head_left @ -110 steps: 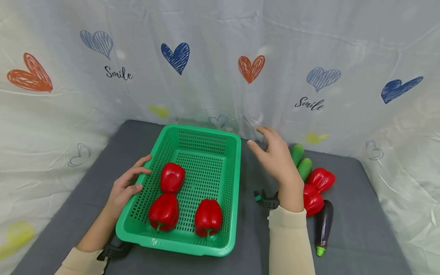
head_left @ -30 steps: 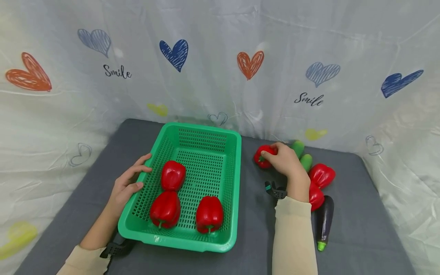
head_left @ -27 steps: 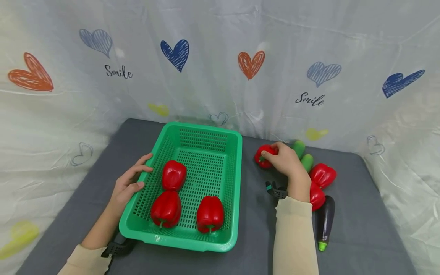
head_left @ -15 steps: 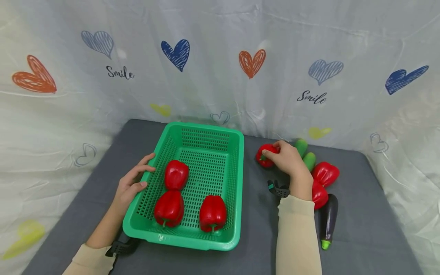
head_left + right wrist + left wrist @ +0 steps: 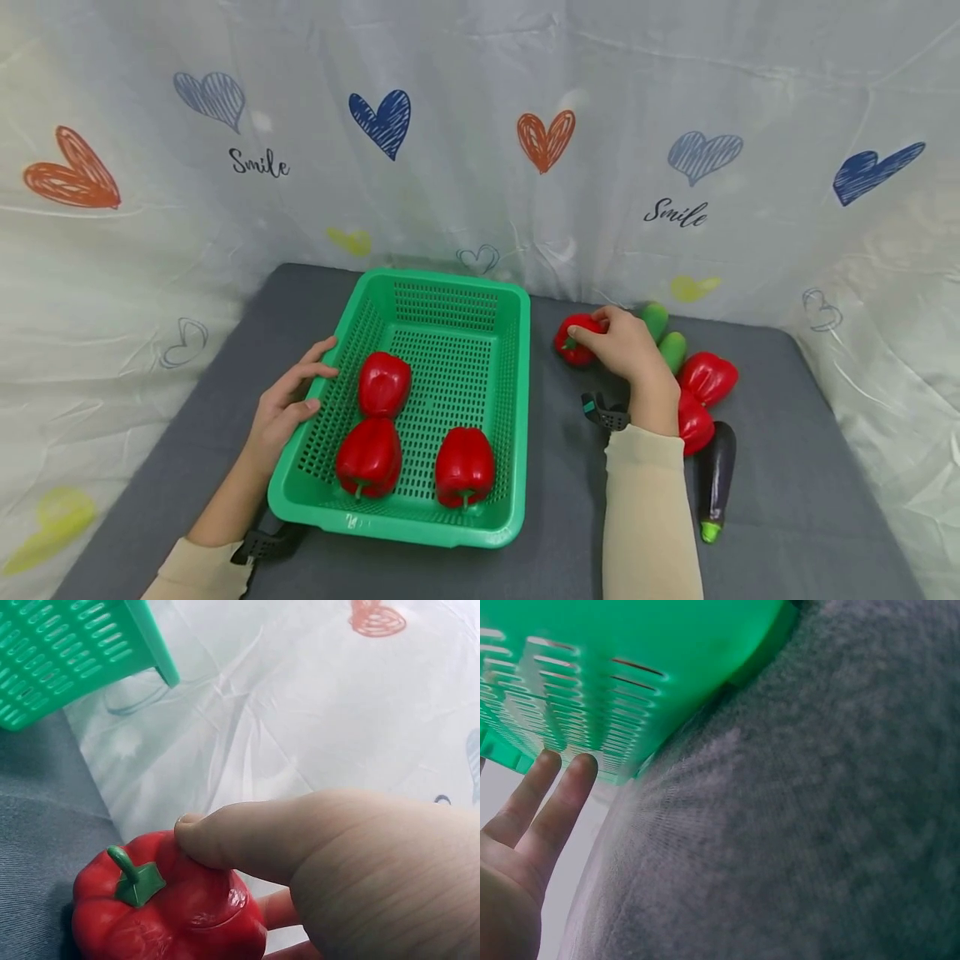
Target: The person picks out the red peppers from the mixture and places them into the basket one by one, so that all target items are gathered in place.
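Observation:
My right hand [image 5: 626, 348] holds a red bell pepper [image 5: 574, 342] beside the basket's right side, thumb on its top and fingers behind it. In the right wrist view the pepper [image 5: 165, 907] shows its green stem, and the thumb presses near it. My left hand [image 5: 288, 400] rests at the left rim of a green perforated basket [image 5: 522, 392], with thumb and two fingertips on the rim. The left wrist view shows two straight fingers [image 5: 562, 799] against its outer wall. Inside the basket lie three red bell peppers [image 5: 384, 383], two of them touching.
To the right of my right hand lie two green cucumbers [image 5: 654, 319], two more red bell peppers [image 5: 708, 378] and a dark eggplant [image 5: 720, 475]. A grey cloth [image 5: 780, 467] covers the table. Behind hangs a white curtain [image 5: 450, 192] with printed hearts.
Earliest, my right hand was open above the table with no pepper visible at its fingers; now it holds one. Over the last second both hands have stayed nearly still, with the view shifting slightly.

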Motion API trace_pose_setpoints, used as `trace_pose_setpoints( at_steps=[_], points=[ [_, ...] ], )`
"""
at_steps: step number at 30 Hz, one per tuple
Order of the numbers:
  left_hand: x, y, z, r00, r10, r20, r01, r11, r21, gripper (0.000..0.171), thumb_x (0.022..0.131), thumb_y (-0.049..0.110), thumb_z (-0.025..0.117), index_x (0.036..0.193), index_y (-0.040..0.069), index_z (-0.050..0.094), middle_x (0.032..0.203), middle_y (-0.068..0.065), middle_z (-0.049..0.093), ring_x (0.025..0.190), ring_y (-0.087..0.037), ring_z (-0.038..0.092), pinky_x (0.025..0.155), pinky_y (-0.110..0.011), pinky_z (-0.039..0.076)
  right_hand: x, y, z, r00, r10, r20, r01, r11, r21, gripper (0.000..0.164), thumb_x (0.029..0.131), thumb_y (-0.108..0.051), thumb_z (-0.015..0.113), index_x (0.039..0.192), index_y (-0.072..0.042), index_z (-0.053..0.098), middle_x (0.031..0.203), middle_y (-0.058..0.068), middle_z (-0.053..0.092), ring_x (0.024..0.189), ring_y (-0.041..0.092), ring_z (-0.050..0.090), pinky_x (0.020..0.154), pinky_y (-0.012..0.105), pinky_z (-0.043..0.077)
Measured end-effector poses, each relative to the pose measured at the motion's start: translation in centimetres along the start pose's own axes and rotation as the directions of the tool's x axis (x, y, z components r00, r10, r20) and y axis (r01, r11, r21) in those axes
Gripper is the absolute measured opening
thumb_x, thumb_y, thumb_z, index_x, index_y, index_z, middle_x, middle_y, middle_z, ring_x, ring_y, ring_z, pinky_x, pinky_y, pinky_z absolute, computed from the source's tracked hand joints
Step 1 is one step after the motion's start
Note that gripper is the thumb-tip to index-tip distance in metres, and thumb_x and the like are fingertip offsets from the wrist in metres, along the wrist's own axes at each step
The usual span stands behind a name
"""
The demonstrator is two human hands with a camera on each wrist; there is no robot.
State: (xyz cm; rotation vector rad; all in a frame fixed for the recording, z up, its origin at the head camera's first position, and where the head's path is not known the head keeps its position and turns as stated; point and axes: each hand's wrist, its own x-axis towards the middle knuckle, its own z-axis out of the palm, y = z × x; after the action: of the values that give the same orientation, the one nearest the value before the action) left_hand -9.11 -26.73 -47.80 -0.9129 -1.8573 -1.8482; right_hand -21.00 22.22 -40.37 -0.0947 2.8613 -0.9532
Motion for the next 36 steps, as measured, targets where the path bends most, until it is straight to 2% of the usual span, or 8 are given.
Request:
trace_pose_setpoints(
  at_steps=[11,18,23,30,36],
  points=[
    [-0.2,-0.1,-0.1,1.000,0.004,0.004,-0.004,1.000,-0.011,0.046,0.088,-0.024,0.037,0.126,-0.019,0.061,0.168,-0.020,0.046,0.159,-0.027,0.038,0.119,-0.030,0.034,-0.9,-0.7,-1.1,0.998,-0.020,-0.064,0.021,1.000,0.007,0.069,0.103,-0.056,0.066,0.145,-0.001,0.059,0.130,0.020,0.069,0.109,0.037,0.065,0.095,0.056,0.057],
    [-0.4,0.0,0.0,1.000,0.004,0.005,-0.004,1.000,-0.009,0.045,0.089,-0.024,0.037,0.127,-0.019,0.061,0.168,-0.020,0.046,0.160,-0.027,0.037,0.119,-0.030,0.035,-2.1,-2.0,-2.3,0.992,-0.025,-0.122,0.025,1.000,0.005,0.071,0.101,-0.060,0.066,0.147,-0.006,0.059,0.127,0.017,0.068,0.107,0.036,0.064,0.090,0.055,0.058],
    [-0.5,0.1,-0.1,1.000,0.001,-0.005,-0.001,1.000,-0.008,0.045,0.089,-0.024,0.037,0.127,-0.019,0.062,0.168,-0.020,0.046,0.160,-0.027,0.037,0.120,-0.030,0.034,-2.7,-3.4,-2.7,0.986,-0.058,-0.155,0.058,0.998,-0.002,0.075,0.100,-0.063,0.066,0.149,-0.006,0.057,0.127,0.016,0.067,0.106,0.035,0.064,0.089,0.055,0.058],
    [-0.4,-0.1,-0.1,1.000,-0.002,-0.003,0.002,1.000,-0.001,0.045,0.089,-0.024,0.038,0.127,-0.019,0.061,0.168,-0.020,0.046,0.160,-0.026,0.037,0.119,-0.030,0.035,-3.5,-5.4,-2.8,0.964,-0.140,-0.227,0.142,0.990,-0.007,0.073,0.101,-0.060,0.068,0.148,-0.004,0.058,0.127,0.014,0.068,0.105,0.033,0.065,0.090,0.055,0.058],
    [-0.1,-0.1,0.0,1.000,0.010,0.001,-0.010,1.000,0.008,0.045,0.089,-0.024,0.037,0.127,-0.019,0.061,0.168,-0.019,0.046,0.160,-0.026,0.038,0.117,-0.030,0.036,-4.0,-7.2,-2.6,0.932,-0.234,-0.276,0.239,0.971,-0.018,0.067,0.100,-0.051,0.072,0.145,-0.002,0.062,0.127,0.014,0.069,0.108,0.034,0.066,0.090,0.056,0.059]
  ],
)
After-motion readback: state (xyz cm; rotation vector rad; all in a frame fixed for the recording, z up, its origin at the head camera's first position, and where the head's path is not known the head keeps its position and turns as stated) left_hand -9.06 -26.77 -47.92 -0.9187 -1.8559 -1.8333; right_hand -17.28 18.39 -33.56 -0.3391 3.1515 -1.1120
